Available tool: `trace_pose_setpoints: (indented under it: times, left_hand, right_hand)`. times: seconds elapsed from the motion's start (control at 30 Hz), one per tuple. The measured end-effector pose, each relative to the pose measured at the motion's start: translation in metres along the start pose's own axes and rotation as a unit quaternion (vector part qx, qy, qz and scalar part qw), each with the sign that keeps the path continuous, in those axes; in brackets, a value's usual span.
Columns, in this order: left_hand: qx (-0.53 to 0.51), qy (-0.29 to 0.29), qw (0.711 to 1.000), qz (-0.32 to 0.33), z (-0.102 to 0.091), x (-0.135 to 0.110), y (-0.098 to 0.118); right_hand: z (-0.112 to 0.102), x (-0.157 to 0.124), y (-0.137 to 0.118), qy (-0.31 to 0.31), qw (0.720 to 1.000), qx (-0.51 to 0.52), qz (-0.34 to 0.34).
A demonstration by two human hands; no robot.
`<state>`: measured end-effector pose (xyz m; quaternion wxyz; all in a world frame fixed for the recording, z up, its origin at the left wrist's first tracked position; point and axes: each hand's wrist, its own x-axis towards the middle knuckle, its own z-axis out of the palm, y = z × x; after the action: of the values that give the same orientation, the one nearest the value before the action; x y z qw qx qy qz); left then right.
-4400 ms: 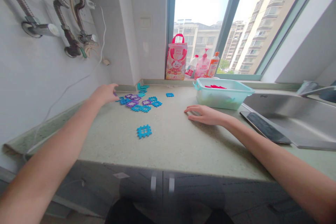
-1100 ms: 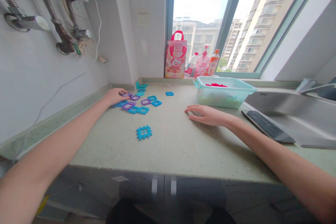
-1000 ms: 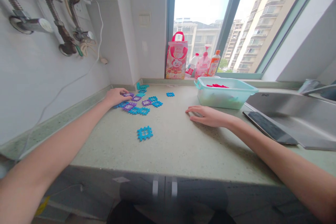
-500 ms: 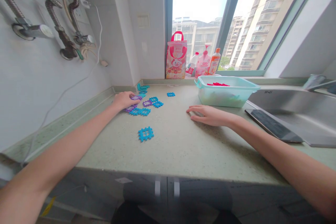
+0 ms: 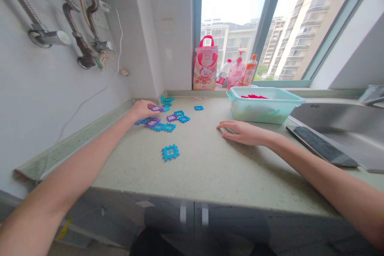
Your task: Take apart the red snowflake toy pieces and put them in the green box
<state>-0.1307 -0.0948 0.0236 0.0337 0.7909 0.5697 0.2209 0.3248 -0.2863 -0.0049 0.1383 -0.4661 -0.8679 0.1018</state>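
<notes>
Several flat blue and purple plastic grid tiles (image 5: 163, 122) lie scattered near the back left of the green countertop (image 5: 210, 164). My left hand (image 5: 144, 109) reaches into them and pinches a purple tile (image 5: 157, 109) between its fingertips, just above the others. One blue tile (image 5: 170, 152) lies alone nearer to me. My right hand (image 5: 241, 132) rests flat on the counter, fingers together and stretched out, holding nothing. Behind it stands a pale teal plastic tub (image 5: 264, 105) with red pieces inside.
A dark phone (image 5: 321, 151) lies on the edge of the steel sink (image 5: 345, 128) at right. A pink bag (image 5: 205, 64) and bottles (image 5: 240, 73) stand on the window sill. Metal hoses (image 5: 75, 28) and a white cable (image 5: 90, 96) hang on the left wall.
My left hand has moved from the far left edge of the tile heap rightwards into it and closed on a purple tile, now lifted slightly. My right hand has stayed put.
</notes>
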Motion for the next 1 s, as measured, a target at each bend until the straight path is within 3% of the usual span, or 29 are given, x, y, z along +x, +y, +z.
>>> trace_pose_setpoints:
  times: [0.17,0.33,0.77,1.0]
  left_hand:
    - [-0.108,-0.118,0.985,0.059,-0.035,-0.013,-0.011]
    - [-0.117,-0.221,0.966,0.063,-0.049,-0.02,-0.017]
    - [0.013,-0.274,0.948,0.159,-0.047,-0.022,-0.006]
    - [0.014,-0.282,0.948,0.148,-0.031,-0.022,0.009]
  right_hand:
    - [-0.001,0.0,-0.002,-0.003,1.0,0.004,0.005]
    - [0.001,-0.001,0.0,0.003,1.0,0.009,0.004]
    - [0.002,-0.001,0.002,0.01,1.0,0.02,0.004]
    - [0.002,-0.001,0.002,0.007,1.0,0.025,0.005]
